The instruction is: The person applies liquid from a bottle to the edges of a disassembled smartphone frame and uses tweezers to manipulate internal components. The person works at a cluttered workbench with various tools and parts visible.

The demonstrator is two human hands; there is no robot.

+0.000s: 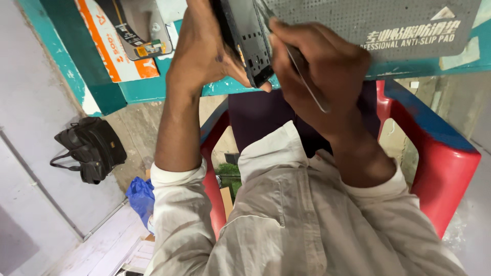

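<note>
The left hand is wrapped around a dark phone frame, holding it upright on its edge just above the front lip of the counter, with the thumb pressed near the frame's lower corner. The frame's inner side, with small screw holes and cut-outs, faces right toward the other hand.

The right hand is clenched around a thin metal tool, whose grey shaft runs diagonally across the palm and sticks out below the fingers. The upper end of the tool reaches up to the frame's edge, but the tip is hidden between fingers and frame, so I cannot tell whether it touches.

Behind the hands a grey dotted anti-slip mat lies on the teal counter. To the left on the counter sits an orange and white box with a phone screen part lying on top of it.

Below, the person wears a light beige shirt with rolled sleeves and sits on a red plastic chair. On the floor to the left rests a black bag, and a crumpled blue bag lies near the person's left elbow.
</note>
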